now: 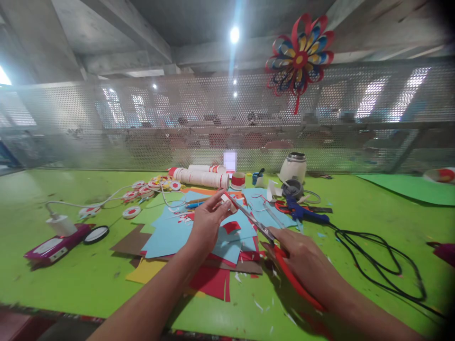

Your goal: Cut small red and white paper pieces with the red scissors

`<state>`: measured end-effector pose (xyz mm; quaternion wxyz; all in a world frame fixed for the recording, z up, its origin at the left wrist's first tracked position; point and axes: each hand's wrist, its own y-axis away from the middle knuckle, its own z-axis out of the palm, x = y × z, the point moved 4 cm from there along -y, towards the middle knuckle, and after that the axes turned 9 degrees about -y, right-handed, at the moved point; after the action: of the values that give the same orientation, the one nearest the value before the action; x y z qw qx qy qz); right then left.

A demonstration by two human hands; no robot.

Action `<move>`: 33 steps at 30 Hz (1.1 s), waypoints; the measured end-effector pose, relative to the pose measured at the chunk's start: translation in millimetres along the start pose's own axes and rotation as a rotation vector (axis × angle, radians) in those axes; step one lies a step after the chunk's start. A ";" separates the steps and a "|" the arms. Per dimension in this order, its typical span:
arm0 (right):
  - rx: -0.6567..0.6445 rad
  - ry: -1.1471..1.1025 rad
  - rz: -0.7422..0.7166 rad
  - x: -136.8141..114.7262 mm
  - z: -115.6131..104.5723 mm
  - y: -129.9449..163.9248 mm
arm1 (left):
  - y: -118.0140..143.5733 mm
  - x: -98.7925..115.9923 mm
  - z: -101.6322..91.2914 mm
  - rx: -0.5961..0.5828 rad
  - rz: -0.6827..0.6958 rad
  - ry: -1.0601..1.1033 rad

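A: Two hands over the green tabletop (53, 293). Left hand (206, 222) raised, grip narrow: thumb and fingertips pinch a small red-and-white paper piece (227, 201). Right hand (302, 260) closed around the red handles of the scissors (265, 232).

B: Blades?

A: Parted a little, pointing up and left. Tips meet the paper piece right at the left fingertips. Cannot tell whether the paper sits between the blades or just against them.

B: What lies under the hands?

A: Loose heap of coloured sheets (170, 234), mostly light blue, with red, yellow and brown ones sticking out beneath. Small white and red scraps scattered on the tabletop near the right wrist.

B: Farther back?

A: White tubes (201, 177) lying on their sides, one with a red cap. Left of them a cluster of red-and-white discs (149, 187). Right of the tubes a short red-and-white cup (238, 180), then a white jar (293, 166). A blue glue gun (302, 210) lies just beyond the scissors; its black cord (377, 260) loops off to the right.

B: Left side?

A: White charger (61, 223) with a white cable, resting against a purple device (57, 246). A black ring (96, 234) just beside it.

B: Background?

A: Perforated metal screen (142, 123) along the far edge. A red, blue and yellow paper flower (299, 54) hangs on it, upper right.
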<state>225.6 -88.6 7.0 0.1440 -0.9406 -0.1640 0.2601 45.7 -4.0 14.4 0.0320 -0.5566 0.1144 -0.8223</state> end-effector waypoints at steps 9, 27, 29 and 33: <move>0.011 0.022 0.021 3.1 -2.7 -2.3 | 1.2 1.1 -1.6 0.010 0.018 -0.074; 0.077 0.021 -0.010 -0.7 -4.7 -1.5 | 2.9 -3.2 -1.1 -0.007 0.030 -0.061; 0.091 0.020 -0.026 -2.4 -7.0 -1.5 | 2.4 -1.9 -0.7 0.002 0.009 -0.038; 0.073 0.034 -0.020 -3.8 -8.3 -1.3 | 0.1 2.0 0.0 -0.002 -0.019 0.041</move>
<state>226.6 -90.4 15.9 0.1838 -0.9372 -0.1616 0.2486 44.9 -4.4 16.2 0.0212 -0.5407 0.1108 -0.8337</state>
